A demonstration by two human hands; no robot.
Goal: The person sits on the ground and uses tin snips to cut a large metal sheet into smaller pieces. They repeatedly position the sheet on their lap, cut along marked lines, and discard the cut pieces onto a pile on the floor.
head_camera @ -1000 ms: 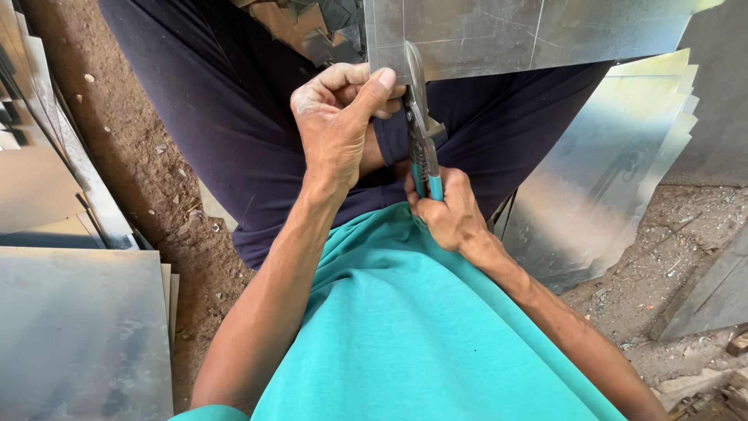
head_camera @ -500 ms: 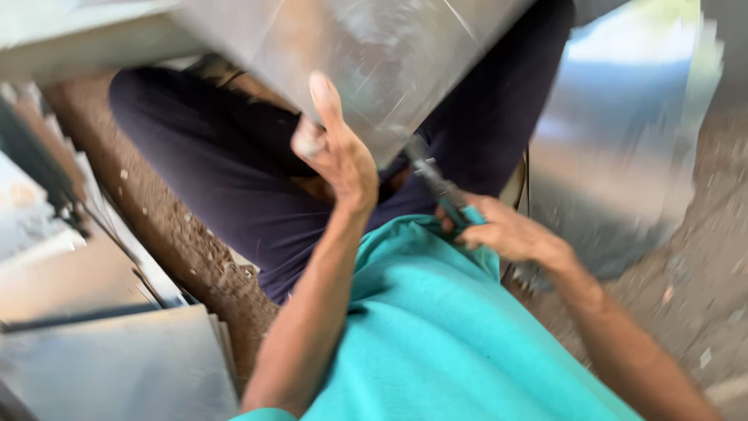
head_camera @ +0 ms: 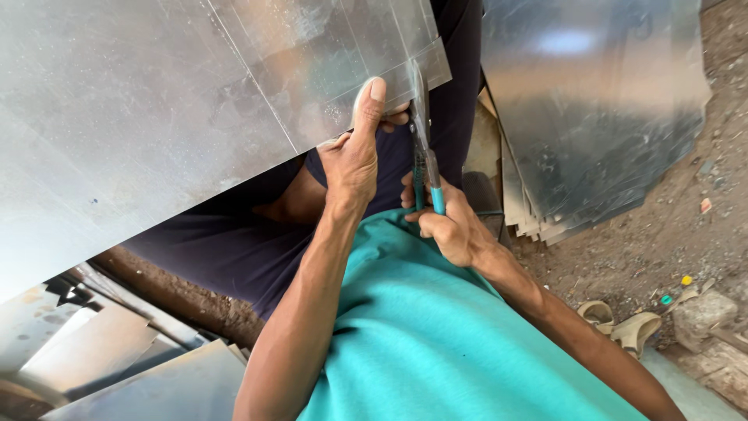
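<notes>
Teal-handled snips [head_camera: 425, 148] point to 12 o'clock, long axis vertical, blades on metal sheet [head_camera: 179, 101]. Right hand [head_camera: 450, 226] grip closed round handles; left hand [head_camera: 354, 152] pinches sheet edge.

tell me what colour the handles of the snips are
Teal blue, seen in the head view where the right hand grips the snips cutting the metal sheet.

Bare dirt ground [head_camera: 662, 234] carries stacked metal sheets [head_camera: 592, 117] at right, more sheets [head_camera: 117, 366] lower left, sandal [head_camera: 623, 323], stone [head_camera: 701, 312].
</notes>
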